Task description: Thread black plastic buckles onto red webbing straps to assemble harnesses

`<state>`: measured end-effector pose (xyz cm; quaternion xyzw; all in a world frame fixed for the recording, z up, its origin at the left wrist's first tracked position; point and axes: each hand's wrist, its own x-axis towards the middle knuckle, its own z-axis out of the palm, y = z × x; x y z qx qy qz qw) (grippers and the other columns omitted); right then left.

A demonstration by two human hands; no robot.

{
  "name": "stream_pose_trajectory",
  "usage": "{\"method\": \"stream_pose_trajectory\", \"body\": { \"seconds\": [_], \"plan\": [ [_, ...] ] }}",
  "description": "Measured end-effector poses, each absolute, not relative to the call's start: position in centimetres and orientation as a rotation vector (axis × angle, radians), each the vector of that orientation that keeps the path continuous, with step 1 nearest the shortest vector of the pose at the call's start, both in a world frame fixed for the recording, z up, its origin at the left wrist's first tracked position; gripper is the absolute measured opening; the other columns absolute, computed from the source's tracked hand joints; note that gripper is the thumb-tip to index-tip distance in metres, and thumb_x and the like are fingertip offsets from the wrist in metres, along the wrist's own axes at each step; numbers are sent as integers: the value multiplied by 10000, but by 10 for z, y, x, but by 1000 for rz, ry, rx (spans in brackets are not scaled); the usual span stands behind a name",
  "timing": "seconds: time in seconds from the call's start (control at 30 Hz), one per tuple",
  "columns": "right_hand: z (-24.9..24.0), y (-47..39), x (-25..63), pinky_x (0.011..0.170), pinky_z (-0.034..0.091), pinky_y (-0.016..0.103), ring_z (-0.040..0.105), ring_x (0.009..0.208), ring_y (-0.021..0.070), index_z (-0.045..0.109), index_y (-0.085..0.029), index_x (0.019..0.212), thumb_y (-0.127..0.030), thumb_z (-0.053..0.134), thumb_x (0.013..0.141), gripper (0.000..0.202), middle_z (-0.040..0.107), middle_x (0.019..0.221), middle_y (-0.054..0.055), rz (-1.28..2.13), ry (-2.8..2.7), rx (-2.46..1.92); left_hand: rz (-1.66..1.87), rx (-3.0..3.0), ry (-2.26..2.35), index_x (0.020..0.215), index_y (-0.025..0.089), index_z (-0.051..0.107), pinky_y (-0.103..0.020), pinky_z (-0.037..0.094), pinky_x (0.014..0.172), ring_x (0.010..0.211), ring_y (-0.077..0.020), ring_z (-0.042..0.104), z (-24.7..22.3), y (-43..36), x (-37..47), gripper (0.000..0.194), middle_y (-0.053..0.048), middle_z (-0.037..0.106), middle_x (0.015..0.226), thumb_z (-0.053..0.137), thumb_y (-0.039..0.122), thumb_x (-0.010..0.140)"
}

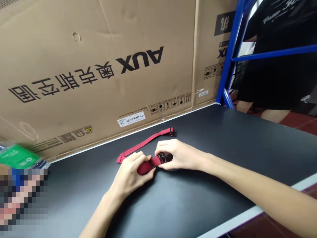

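Note:
Between my two hands is a short red webbing strap with black plastic buckle parts. My left hand is closed around its folded left end, thumb below and fingers above. At the strap's other end, my right hand pinches the black buckle between thumb and fingers; part of the buckle is hidden by them. Just behind my hands, a second red strap lies stretched out on the black tabletop, with a black fitting at its right end.
A large cardboard box stands along the table's back edge. To the right rises a blue metal frame, with a person in dark clothes behind it. At the left edge lies a green-and-clear plastic package.

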<state>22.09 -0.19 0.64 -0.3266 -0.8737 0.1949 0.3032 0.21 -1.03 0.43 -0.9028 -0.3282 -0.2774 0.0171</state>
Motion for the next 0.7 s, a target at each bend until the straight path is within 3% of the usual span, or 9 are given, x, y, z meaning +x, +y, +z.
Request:
{"method": "stream_pose_trajectory", "body": {
  "seconds": [0.27, 0.37, 0.5, 0.63, 0.7],
  "plan": [
    [8, 4, 227, 585, 419, 240, 552, 639, 136, 670, -165, 808, -69, 712, 695, 154, 632, 798, 4, 423, -2389, -1005, -748, -2854, -1012, 845, 193, 651, -241, 441, 570, 572, -146, 557, 4, 1, -11, 70, 8, 623, 660, 625, 255, 827],
    [5, 3, 227, 719, 486, 289, 630, 818, 194, 686, -189, 896, -125, 734, 722, 192, 669, 967, 44, 346, -2414, -981, -730, -2814, -996, 867, 191, 654, -246, 441, 564, 573, -151, 556, 2, -1, -10, 80, 3, 629, 671, 602, 246, 838],
    [1, -3, 219, 888, 493, 364, 614, 1049, 259, 664, -199, 986, -256, 818, 700, 329, 616, 1205, 94, 375, -2400, -878, -716, -2715, -952, 850, 184, 647, -250, 439, 545, 552, -151, 539, -1, -6, -4, 102, -4, 623, 663, 562, 239, 855],
    [-4, -7, 209, 751, 497, 315, 618, 842, 189, 587, -198, 827, -230, 720, 822, 137, 644, 1027, 58, 526, -2262, -952, -728, -2677, -876, 859, 178, 644, -249, 450, 545, 560, -149, 531, -2, -10, 4, 138, -15, 633, 672, 509, 191, 882],
    [-7, -7, 207, 709, 482, 291, 601, 787, 166, 543, -201, 763, -176, 688, 833, 163, 644, 988, 41, 597, -2196, -983, -748, -2662, -808, 920, 169, 649, -262, 471, 572, 590, -158, 552, -2, -11, 6, 155, -32, 667, 724, 496, 162, 894]
  ]
}}
